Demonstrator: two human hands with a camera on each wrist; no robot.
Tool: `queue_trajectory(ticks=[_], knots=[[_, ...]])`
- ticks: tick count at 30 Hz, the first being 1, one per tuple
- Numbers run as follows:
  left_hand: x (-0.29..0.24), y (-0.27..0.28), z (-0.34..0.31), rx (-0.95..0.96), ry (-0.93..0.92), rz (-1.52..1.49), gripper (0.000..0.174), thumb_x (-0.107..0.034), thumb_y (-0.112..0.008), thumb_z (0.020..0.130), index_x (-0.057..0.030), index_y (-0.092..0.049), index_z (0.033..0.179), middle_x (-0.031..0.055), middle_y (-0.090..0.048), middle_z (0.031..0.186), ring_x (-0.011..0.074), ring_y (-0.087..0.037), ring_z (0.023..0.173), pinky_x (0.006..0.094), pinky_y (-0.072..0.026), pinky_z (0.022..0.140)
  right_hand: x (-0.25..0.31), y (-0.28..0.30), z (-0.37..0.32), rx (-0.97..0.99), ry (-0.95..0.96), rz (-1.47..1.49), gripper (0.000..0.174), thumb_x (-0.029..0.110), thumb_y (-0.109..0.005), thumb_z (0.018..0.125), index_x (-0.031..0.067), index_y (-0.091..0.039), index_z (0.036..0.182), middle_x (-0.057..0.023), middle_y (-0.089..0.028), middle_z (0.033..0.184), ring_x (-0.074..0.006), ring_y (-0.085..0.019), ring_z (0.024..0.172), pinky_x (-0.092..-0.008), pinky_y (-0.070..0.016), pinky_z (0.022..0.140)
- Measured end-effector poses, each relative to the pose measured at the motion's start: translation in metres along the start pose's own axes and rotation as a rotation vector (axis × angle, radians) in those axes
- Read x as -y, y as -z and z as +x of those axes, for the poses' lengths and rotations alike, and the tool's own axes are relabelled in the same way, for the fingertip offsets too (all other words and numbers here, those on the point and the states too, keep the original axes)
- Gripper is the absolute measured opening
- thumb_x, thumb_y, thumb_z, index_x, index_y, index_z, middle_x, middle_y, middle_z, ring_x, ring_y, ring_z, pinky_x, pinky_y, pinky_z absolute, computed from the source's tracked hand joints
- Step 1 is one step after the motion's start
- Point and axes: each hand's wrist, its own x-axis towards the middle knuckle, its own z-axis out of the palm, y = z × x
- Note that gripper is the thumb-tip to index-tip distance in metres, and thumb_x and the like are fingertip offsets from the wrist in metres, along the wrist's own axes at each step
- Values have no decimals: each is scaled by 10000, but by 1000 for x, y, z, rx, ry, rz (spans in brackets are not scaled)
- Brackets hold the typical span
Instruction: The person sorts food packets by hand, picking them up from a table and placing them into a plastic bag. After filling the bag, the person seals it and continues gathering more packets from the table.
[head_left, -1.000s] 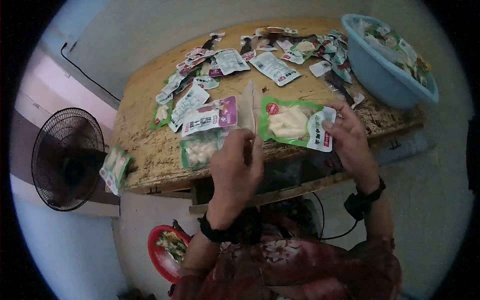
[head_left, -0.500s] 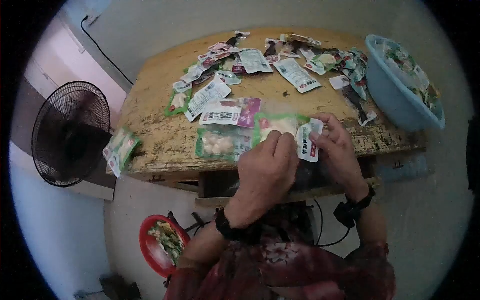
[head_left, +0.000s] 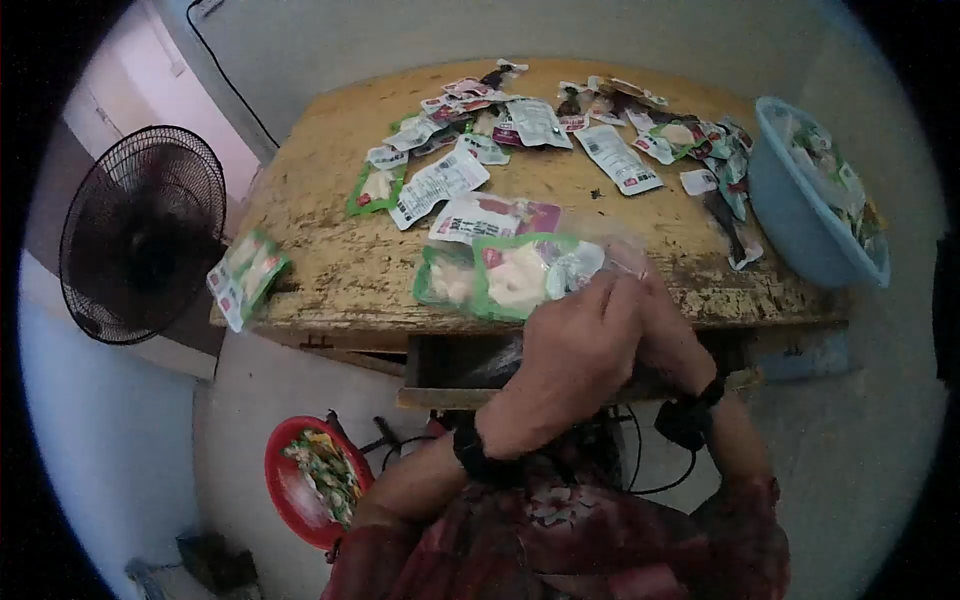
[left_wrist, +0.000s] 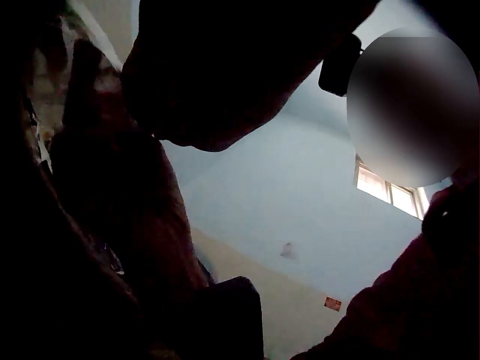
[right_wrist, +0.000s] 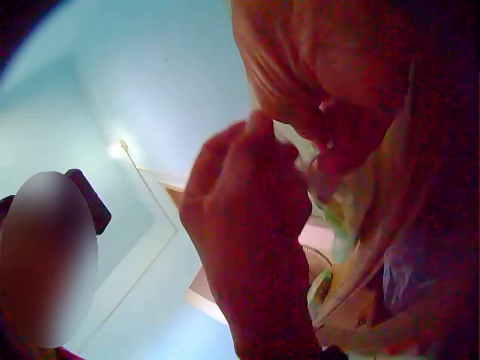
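A green-edged food packet [head_left: 515, 278] with pale contents and a whitish end lies in front of the hands in the head view. Clear plastic bag film [head_left: 618, 246] shows over its upper edge and past its right end. At that end my left hand [head_left: 580, 345] pinches the bag with bent fingers. My right hand [head_left: 668, 325] grips there too, partly hidden behind the left; in the right wrist view the fingertips of both hands come close together. Just behind the packet are another green-edged packet [head_left: 443, 277] and a white-and-purple packet [head_left: 490, 216].
Several more packets lie along the far side of the worn wooden table [head_left: 340, 270]. A blue basin [head_left: 800, 220] of packets stands at the right. One packet [head_left: 245, 278] overhangs the left edge, near a fan [head_left: 140, 235]. Below are an open drawer [head_left: 435, 370] and a red basin [head_left: 290, 505].
My left hand has moved right, from the packet's left side across to its right end, meeting my right hand. The packet has shifted slightly left and down, and the film now trails past its right end.
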Motion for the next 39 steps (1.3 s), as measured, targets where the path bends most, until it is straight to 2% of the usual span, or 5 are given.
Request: queue_trajectory(ticks=[8,14,22,32,39], knots=[[13,7,-7,20,86,-78,215,-95,-669,895,-31,-587,1083,161,-621,871,348,-654,721,433,-520,585,33,3,7,-43,-33,-592,364,112,-661,923,37,-592,1272,-95,-656,1191,-199,-607,1095,-353,-493,977],[11,2,-5,45,110,-157,225,-85,-655,899,-24,-571,1099,173,-624,877,357,-657,723,448,-525,589,34,7,2,31,-175,-387,244,118,-637,908,-6,-633,1119,-119,-683,1115,-209,-632,1039,-367,-521,892],[11,4,-1,35,66,-175,227,-69,-647,895,-23,-550,1094,191,-619,866,391,-651,735,478,-511,594,34,-4,21,107,90,-636,210,139,-593,905,-8,-654,1042,-157,-693,1035,-245,-639,967,-401,-520,866],[17,2,-4,66,95,-290,182,-93,-632,933,-37,-563,1092,202,-639,896,418,-651,786,491,-510,644,7,28,34,394,238,-952,288,143,-633,876,26,-640,1139,-158,-643,1101,-275,-590,1079,-396,-445,1015],[21,1,-1,54,27,-387,157,-88,-649,922,-29,-590,1055,204,-635,890,423,-640,802,478,-505,674,-15,26,34,278,283,-523,311,144,-569,931,31,-574,1221,-126,-551,1212,-279,-529,1147,-385,-425,1000]])
